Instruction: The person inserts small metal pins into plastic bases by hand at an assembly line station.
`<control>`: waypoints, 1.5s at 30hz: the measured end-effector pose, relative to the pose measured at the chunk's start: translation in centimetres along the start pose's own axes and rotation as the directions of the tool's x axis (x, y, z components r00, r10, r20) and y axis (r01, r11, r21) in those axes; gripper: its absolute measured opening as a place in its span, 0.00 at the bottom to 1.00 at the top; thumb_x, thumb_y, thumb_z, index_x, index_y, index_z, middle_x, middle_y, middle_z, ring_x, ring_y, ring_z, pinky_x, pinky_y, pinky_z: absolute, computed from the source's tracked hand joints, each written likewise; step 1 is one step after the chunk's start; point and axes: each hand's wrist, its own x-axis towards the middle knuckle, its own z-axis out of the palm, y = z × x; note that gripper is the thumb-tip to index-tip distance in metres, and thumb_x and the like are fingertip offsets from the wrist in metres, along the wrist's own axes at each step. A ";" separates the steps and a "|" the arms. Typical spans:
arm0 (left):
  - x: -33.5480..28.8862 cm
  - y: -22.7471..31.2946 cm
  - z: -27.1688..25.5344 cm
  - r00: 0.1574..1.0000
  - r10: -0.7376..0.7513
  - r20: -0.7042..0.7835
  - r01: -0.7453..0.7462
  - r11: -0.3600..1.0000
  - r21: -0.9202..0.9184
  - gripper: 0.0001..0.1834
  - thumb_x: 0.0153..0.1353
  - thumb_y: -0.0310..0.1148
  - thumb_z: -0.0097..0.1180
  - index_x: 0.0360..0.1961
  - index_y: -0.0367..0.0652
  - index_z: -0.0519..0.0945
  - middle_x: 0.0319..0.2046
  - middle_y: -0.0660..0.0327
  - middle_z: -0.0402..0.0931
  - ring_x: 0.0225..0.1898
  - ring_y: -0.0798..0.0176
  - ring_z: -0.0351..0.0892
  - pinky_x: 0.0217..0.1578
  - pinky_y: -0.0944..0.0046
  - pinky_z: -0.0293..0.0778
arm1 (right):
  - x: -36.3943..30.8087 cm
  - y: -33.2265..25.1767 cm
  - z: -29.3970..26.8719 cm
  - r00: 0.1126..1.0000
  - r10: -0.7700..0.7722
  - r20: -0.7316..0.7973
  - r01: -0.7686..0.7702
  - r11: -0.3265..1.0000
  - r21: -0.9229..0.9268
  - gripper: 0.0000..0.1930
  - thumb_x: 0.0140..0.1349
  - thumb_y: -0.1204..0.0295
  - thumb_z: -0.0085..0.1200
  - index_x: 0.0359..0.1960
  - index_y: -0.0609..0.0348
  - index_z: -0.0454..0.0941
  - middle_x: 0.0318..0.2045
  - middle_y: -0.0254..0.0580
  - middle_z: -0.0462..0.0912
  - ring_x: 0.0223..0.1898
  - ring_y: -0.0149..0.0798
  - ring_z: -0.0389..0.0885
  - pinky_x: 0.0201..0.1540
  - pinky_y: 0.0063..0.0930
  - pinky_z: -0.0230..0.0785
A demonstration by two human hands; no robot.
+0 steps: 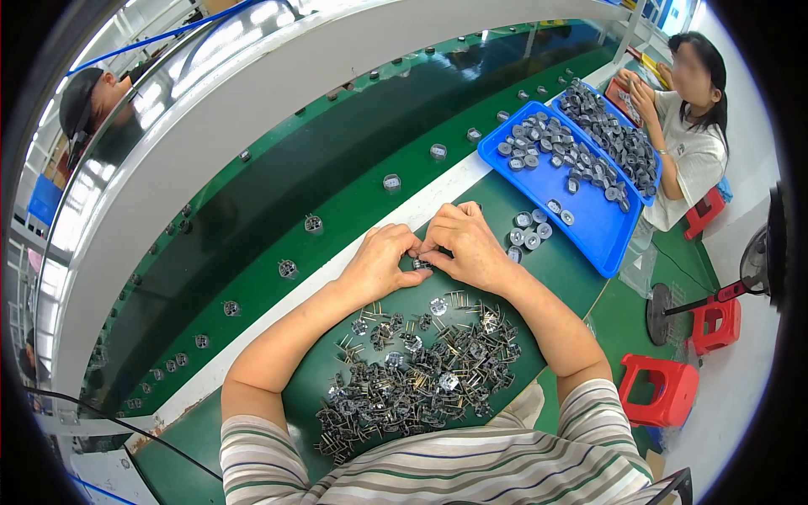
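Note:
My left hand (pixel 383 263) and my right hand (pixel 465 244) meet over the green worktop, their fingertips pinched together on one small dark part with metal bits (pixel 421 263). The fingers cover much of it, so its exact kind does not show. Between my forearms spreads a heap of small dark parts with brass-coloured metal prongs (pixel 421 379), a few with clear or silvery tops. To the right of my right hand lies a group of small round grey caps (pixel 528 234).
A blue tray (pixel 619 248) of grey round caps stands at right, beside another full blue tray (pixel 652 200). Beyond a white rail (pixel 450 172), a green conveyor (pixel 353 195) carries spaced small parts. A person (pixel 694 126) sits far right, near red stools (pixel 661 391) and a fan (pixel 762 252).

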 end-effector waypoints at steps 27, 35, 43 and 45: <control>5.0 -5.1 -3.8 0.971 -0.143 -0.190 0.230 0.774 0.591 0.16 0.55 0.38 0.76 0.44 0.44 0.90 0.46 0.61 0.80 0.55 0.54 0.75 0.56 0.46 0.65 | -1.0 1.4 -3.5 0.909 0.341 0.239 -0.339 0.939 -0.050 0.15 0.63 0.65 0.67 0.35 0.69 0.84 0.35 0.57 0.88 0.43 0.58 0.89 0.50 0.50 0.80; 2.8 2.6 -1.3 0.993 -0.088 0.079 0.069 0.973 0.219 0.15 0.54 0.39 0.76 0.39 0.44 0.89 0.35 0.63 0.82 0.44 0.57 0.79 0.49 0.54 0.66 | -1.9 3.3 -6.2 0.888 0.368 0.276 -0.349 0.930 -0.117 0.10 0.65 0.66 0.65 0.37 0.62 0.87 0.37 0.52 0.89 0.45 0.56 0.88 0.48 0.49 0.78; 1.7 2.3 1.4 0.997 -0.047 0.053 0.045 0.998 0.043 0.22 0.48 0.36 0.82 0.41 0.42 0.84 0.36 0.62 0.77 0.34 0.59 0.75 0.38 0.58 0.72 | -1.3 3.7 -5.3 0.873 0.170 0.457 -0.268 0.950 0.158 0.08 0.56 0.75 0.69 0.37 0.62 0.89 0.36 0.48 0.89 0.41 0.45 0.90 0.45 0.43 0.80; 1.7 2.1 1.4 0.998 -0.034 0.058 0.032 0.999 0.043 0.22 0.47 0.36 0.83 0.39 0.41 0.83 0.35 0.62 0.77 0.34 0.59 0.75 0.38 0.58 0.72 | -0.9 3.3 -4.7 0.893 0.294 0.340 -0.404 0.856 0.323 0.06 0.60 0.72 0.71 0.34 0.61 0.88 0.33 0.42 0.85 0.36 0.40 0.85 0.44 0.37 0.78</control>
